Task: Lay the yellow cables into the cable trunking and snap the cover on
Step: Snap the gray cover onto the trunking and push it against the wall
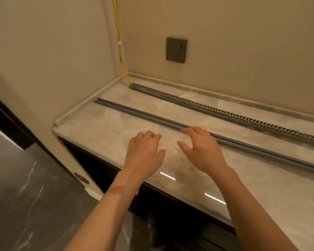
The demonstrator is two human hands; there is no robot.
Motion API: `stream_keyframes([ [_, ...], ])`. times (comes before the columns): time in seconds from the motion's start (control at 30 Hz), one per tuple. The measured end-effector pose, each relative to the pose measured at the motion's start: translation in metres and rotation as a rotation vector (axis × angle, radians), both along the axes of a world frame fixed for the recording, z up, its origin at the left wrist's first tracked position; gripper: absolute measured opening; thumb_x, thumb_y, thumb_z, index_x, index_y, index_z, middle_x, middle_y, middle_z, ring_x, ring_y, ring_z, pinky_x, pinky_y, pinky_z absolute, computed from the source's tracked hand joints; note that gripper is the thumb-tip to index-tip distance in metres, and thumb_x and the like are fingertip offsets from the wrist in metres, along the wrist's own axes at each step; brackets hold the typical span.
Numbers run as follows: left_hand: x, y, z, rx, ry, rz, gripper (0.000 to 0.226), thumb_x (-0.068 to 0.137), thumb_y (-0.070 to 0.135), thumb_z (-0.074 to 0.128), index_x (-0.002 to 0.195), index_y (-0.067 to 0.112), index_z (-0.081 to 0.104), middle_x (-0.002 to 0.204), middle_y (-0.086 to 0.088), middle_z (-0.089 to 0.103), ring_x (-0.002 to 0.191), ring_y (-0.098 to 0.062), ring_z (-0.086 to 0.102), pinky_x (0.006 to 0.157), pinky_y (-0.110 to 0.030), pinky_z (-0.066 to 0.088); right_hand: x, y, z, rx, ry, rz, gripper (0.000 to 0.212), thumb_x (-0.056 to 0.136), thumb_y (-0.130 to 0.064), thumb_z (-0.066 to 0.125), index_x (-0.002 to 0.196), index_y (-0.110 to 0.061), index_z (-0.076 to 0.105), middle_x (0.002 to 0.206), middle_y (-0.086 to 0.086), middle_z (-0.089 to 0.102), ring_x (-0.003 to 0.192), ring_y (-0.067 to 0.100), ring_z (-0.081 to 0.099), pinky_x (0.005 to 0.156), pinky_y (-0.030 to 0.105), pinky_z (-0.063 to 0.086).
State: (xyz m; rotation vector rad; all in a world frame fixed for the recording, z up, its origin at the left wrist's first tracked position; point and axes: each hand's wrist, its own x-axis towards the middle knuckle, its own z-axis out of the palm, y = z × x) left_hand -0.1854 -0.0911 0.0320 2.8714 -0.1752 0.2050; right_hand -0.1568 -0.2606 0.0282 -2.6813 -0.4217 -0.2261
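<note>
Trunking (pixel 225 113) and cover (pixel 134 110) lie apart on a seemingly marble corner counter (pixel 98 127).

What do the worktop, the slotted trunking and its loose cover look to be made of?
Worktop: polished stone or a stone-look slab, going by its veining and the mirrored light streaks. Slotted trunking: matt grey plastic, probably, with even moulded slots. Cover: the same matt grey, thin channel profile, likely plastic too.

beige walls (pixel 225 24) | grey wall socket (pixel 176 50) | marble countertop (pixel 105 127) | dark marbled floor (pixel 25 205)
</note>
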Motion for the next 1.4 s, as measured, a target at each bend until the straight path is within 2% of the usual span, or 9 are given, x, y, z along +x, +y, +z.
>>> stream_keyframes([
  [0.33, 0.093, 0.117, -0.008, 0.047, 0.044, 0.044, 0.047, 0.092, 0.039, 0.045, 0.136, 0.023, 0.040, 0.132, 0.001, 0.048, 0.120, -0.021, 0.040, 0.100, -0.035, 0.031, 0.109, 0.107, -0.018, -0.021, 0.044, 0.064, 0.043, 0.090, -0.037, 0.054, 0.129, -0.020, 0.050, 0.128, 0.003, 0.054, 0.115, 0.023, 0.048, 0.095, 0.036, 0.040],
  [0.63, 0.188, 0.177, -0.028, 0.046, 0.085, 0.019, 0.050, 0.089, 0.044, 0.049, 0.134, 0.022, 0.043, 0.130, -0.001, 0.050, 0.119, -0.023, 0.044, 0.098, -0.036, 0.034, 0.189, 0.183, -0.029, -0.106, 0.099, 0.140, 0.044, 0.088, -0.036, 0.055, 0.129, -0.023, 0.049, 0.128, 0.001, 0.054, 0.114, 0.023, 0.049, 0.094, 0.036, 0.041],
  [0.8, 0.225, 0.189, -0.046, 0.053, 0.097, -0.114, 0.058, 0.082, 0.053, 0.055, 0.131, 0.023, 0.045, 0.127, 0.000, 0.050, 0.117, -0.022, 0.043, 0.097, -0.034, 0.032, 0.201, 0.203, -0.035, -0.153, 0.125, 0.136, 0.048, 0.086, -0.035, 0.057, 0.131, -0.024, 0.046, 0.126, 0.002, 0.054, 0.112, 0.023, 0.048, 0.091, 0.035, 0.039],
  [0.93, 0.256, 0.196, -0.050, 0.133, 0.098, -0.399, 0.046, 0.081, 0.043, 0.059, 0.121, 0.021, 0.049, 0.118, -0.001, 0.053, 0.112, -0.021, 0.046, 0.094, -0.032, 0.032, 0.204, 0.217, -0.034, -0.169, 0.151, 0.059, 0.046, 0.085, -0.036, 0.055, 0.130, -0.026, 0.047, 0.124, 0.002, 0.055, 0.111, 0.024, 0.049, 0.090, 0.036, 0.040],
  [1.13, 0.279, 0.205, -0.049, 0.081, 0.018, -0.708, 0.038, 0.084, 0.038, 0.060, 0.106, 0.007, 0.062, 0.099, -0.012, 0.062, 0.096, -0.027, 0.055, 0.082, -0.036, 0.038, 0.202, 0.224, -0.032, -0.153, 0.173, -0.116, 0.034, 0.085, -0.033, 0.053, 0.117, -0.023, 0.056, 0.117, 0.003, 0.058, 0.105, 0.024, 0.051, 0.086, 0.036, 0.040],
  [1.23, 0.285, 0.210, -0.051, 0.037, -0.031, -0.797, 0.033, 0.086, 0.034, 0.059, 0.098, 0.004, 0.068, 0.089, -0.014, 0.064, 0.087, -0.028, 0.057, 0.074, -0.039, 0.042, 0.199, 0.224, -0.034, -0.154, 0.177, -0.157, 0.032, 0.087, -0.034, 0.050, 0.115, -0.021, 0.056, 0.112, 0.002, 0.059, 0.100, 0.022, 0.053, 0.084, 0.035, 0.041],
  [1.4, 0.295, 0.213, -0.051, -0.096, 0.030, -0.774, 0.033, 0.095, 0.040, 0.043, 0.097, 0.019, 0.069, 0.091, -0.001, 0.070, 0.082, -0.016, 0.061, 0.070, -0.029, 0.042, 0.198, 0.216, -0.030, -0.165, 0.162, -0.109, 0.032, 0.085, -0.041, 0.052, 0.108, -0.020, 0.060, 0.097, 0.001, 0.064, 0.091, 0.020, 0.056, 0.081, 0.033, 0.043],
])
